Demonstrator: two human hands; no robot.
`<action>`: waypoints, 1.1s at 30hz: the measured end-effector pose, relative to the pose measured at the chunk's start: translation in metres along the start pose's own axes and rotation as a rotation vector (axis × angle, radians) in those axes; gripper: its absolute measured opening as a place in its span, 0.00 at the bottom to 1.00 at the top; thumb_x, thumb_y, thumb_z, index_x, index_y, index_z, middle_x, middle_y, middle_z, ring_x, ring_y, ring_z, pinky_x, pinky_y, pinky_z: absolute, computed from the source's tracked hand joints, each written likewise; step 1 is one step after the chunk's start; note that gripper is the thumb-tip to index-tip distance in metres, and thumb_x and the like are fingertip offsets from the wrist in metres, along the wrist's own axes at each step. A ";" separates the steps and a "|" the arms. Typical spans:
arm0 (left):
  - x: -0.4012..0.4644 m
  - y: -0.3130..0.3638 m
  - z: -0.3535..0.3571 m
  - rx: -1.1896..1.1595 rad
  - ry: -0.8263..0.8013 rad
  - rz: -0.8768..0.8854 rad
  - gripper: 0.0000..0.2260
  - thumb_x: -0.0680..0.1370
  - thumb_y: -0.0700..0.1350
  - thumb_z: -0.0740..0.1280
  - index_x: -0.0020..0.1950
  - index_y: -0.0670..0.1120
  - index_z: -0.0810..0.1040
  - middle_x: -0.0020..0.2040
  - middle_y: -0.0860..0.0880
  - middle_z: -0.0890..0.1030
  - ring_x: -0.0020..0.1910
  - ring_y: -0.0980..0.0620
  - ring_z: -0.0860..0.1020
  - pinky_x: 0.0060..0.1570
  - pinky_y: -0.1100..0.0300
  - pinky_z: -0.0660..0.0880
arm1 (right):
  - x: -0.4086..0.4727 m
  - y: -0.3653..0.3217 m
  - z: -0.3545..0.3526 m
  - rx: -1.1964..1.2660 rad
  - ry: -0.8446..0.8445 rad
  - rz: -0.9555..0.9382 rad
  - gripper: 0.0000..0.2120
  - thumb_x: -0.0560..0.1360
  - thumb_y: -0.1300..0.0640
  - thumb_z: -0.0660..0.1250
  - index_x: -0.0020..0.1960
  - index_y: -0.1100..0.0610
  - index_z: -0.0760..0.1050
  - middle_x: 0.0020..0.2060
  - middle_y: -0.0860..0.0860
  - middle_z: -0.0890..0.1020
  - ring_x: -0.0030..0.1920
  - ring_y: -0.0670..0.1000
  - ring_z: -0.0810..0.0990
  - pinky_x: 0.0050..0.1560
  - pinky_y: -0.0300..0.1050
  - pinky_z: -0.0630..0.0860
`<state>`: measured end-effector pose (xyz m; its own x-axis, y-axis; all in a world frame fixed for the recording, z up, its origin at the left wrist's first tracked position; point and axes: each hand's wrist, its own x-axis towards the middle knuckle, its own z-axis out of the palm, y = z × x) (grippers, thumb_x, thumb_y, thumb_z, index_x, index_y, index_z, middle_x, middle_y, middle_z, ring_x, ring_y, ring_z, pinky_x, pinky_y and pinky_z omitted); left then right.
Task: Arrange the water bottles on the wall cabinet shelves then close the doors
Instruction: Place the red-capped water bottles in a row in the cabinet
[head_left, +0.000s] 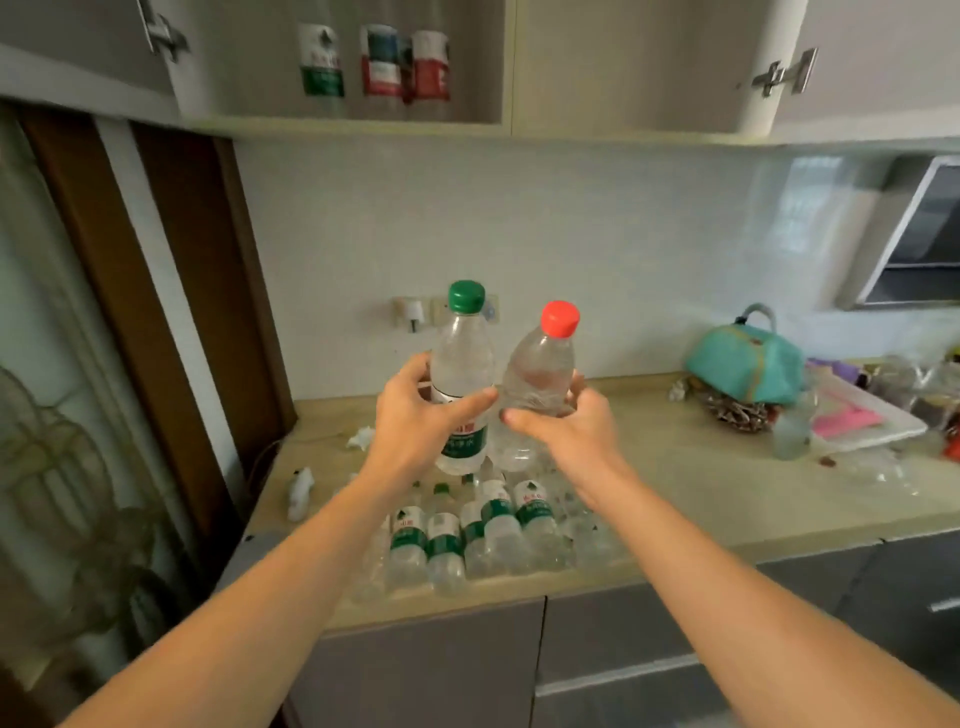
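Above the countertop (675, 467), the left hand (415, 415) grips a green-capped bottle (462, 374) upright; the right hand (566, 426) grips a red-capped bottle (540, 374) tilted against it. More bottles (483, 530) lie on the countertop below them. Three bottles (374, 62) stand in the open wall cabinet (358, 127) overhead.

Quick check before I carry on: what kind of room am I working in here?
Most likely a home kitchen: a countertop over base cabinets, an open wall cabinet above a tiled backsplash, and what looks like a range hood at right.
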<state>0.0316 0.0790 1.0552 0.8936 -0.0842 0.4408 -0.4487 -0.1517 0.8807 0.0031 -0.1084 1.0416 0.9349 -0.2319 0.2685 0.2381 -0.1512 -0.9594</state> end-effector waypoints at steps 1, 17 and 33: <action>0.010 0.014 -0.007 0.003 0.015 0.020 0.23 0.67 0.54 0.81 0.59 0.53 0.79 0.49 0.59 0.85 0.47 0.62 0.83 0.45 0.65 0.78 | 0.011 -0.018 0.004 0.005 0.001 -0.031 0.26 0.63 0.53 0.84 0.54 0.45 0.74 0.45 0.42 0.87 0.45 0.40 0.85 0.44 0.36 0.79; 0.212 0.163 -0.044 0.006 0.365 0.215 0.18 0.66 0.59 0.80 0.52 0.61 0.78 0.48 0.61 0.83 0.48 0.61 0.80 0.41 0.63 0.73 | 0.217 -0.198 0.001 0.160 -0.086 -0.403 0.20 0.65 0.56 0.83 0.51 0.49 0.76 0.41 0.39 0.86 0.43 0.42 0.85 0.50 0.49 0.81; 0.386 0.173 -0.089 0.024 0.554 0.272 0.20 0.69 0.57 0.79 0.55 0.52 0.78 0.47 0.55 0.83 0.43 0.55 0.81 0.36 0.59 0.75 | 0.360 -0.265 0.048 0.184 -0.123 -0.519 0.24 0.69 0.62 0.79 0.62 0.55 0.77 0.51 0.51 0.85 0.52 0.53 0.85 0.58 0.59 0.81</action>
<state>0.2992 0.1076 1.3930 0.6150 0.4004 0.6793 -0.6556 -0.2190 0.7226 0.2887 -0.1058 1.3887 0.7043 -0.0560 0.7077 0.7064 -0.0430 -0.7065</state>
